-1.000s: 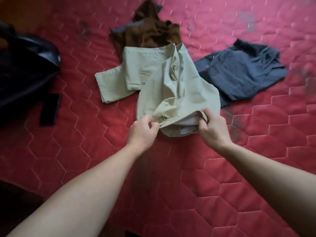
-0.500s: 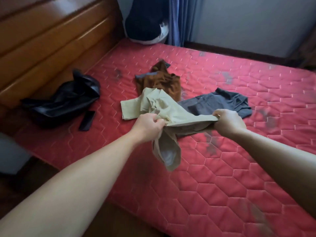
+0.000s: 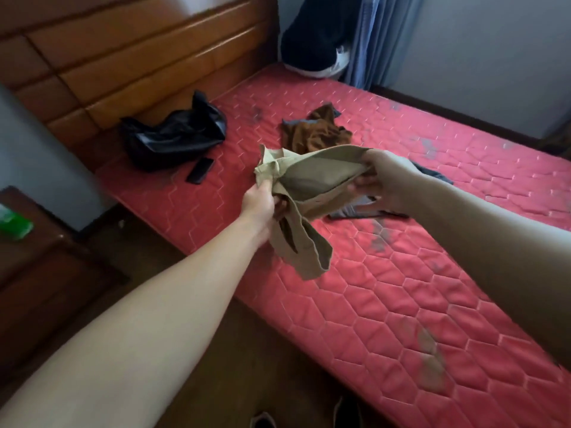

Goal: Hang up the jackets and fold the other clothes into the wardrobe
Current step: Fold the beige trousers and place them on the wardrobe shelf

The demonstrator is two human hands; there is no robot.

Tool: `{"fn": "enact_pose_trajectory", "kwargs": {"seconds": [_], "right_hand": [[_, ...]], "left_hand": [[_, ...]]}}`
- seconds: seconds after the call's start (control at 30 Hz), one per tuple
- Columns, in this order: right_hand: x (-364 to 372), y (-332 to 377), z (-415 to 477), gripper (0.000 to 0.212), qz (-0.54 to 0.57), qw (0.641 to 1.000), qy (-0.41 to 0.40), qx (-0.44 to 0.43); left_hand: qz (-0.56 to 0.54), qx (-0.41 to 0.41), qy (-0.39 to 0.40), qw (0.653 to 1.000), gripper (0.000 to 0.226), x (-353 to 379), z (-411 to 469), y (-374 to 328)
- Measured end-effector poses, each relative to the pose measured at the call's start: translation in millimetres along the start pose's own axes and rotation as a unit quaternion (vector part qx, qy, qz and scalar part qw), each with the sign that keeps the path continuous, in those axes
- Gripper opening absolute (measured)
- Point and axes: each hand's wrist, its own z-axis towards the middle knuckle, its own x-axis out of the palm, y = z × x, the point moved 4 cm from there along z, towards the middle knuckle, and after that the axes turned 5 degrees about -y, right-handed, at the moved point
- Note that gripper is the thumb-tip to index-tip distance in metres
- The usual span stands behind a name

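The left hand (image 3: 258, 201) and right hand (image 3: 381, 177) each clench one end of a crumpled khaki cotton garment (image 3: 304, 183), lifted clear above the red quilted mattress (image 3: 401, 304). Beyond the right hand lies a brown crumpled garment (image 3: 318, 131); under it, a grey one (image 3: 355, 211). Far beyond the left hand sits a glossy black jacket (image 3: 173, 137).

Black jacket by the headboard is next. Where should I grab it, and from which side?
Judging by its crumpled pose, take the black jacket at the raised peak on its right end, coming from above on the open mattress side; the headboard blocks the far side.
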Motion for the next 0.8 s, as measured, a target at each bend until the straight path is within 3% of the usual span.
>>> {"fn": "enact_pose_trajectory", "kwargs": {"seconds": [0.07,0.13,0.2,0.27,0.37,0.43,0.5,0.57,0.7,0.8], "right_hand": [[5,9,-13,0.015,0.019,1.0,0.022,0.006],[10,16,-25,0.025,0.048,0.997,0.052,0.012],[12,16,-33,0.033,0.05,0.996,0.078,0.015],[6,11,-40,0.031,0.03,0.994,0.104,0.003],[-14,1,-42,0.028,0.03,0.988,0.151,-0.019],[-34,3,-41,0.035,0.048,0.98,0.183,-0.056],[-59,12,-38,0.027,0.003,0.967,0.205,-0.151],[-82,15,-32,0.014,-0.081,0.945,0.212,-0.234],[-118,5,-10,0.002,-0.336,0.868,0.038,-0.364],[-126,-2,-4,0.007,-0.377,0.858,0.011,-0.35]], "left_hand": [[0.102,0.076,0.025,0.992,0.041,-10,-20,-1],[0.248,0.139,0.042,0.958,0.085,-13,-48,19],[0.351,0.128,0.028,0.927,0.129,-7,-67,53],[0.385,0.07,-0.032,0.92,0.138,4,-87,87],[0.326,-0.036,-0.147,0.933,0.11,12,-106,128],[0.297,-0.046,-0.21,0.93,0.094,0,-117,143],[0.336,-0.044,-0.233,0.912,0.074,-23,-123,144],[0.438,-0.015,-0.222,0.871,0.042,-45,-129,132],[0.565,0.035,-0.197,0.801,0.017,-68,-138,85],[0.633,0.054,-0.17,0.753,0.031,-80,-139,49]]}}
